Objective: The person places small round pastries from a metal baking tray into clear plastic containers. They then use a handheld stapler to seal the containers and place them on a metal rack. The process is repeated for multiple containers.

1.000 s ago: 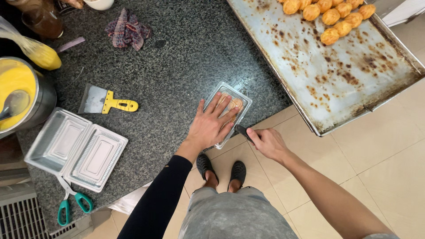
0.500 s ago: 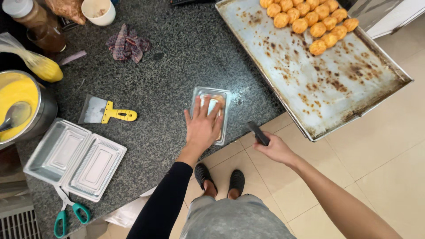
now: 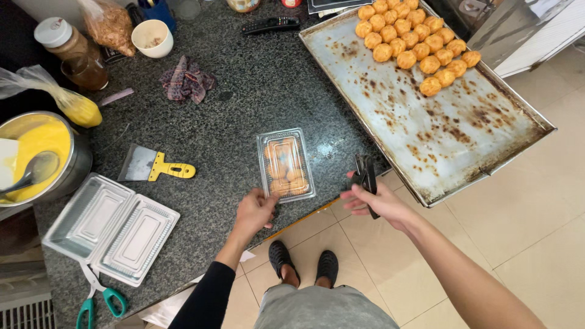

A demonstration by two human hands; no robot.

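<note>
Teal-handled scissors [image 3: 100,298] cut off at bottom edge; yellow-filled steel bowl [image 3: 73,167] clipped left; black tool's [image 3: 367,183] type unclear.

The left hand [image 3: 255,210] comes out of a long black sleeve [image 3: 201,298] that fits close to the arm. The right hand [image 3: 379,204] belongs to a bare arm without any sleeve. Below are grey trousers [image 3: 320,307] and black perforated clogs [image 3: 304,262].
</note>
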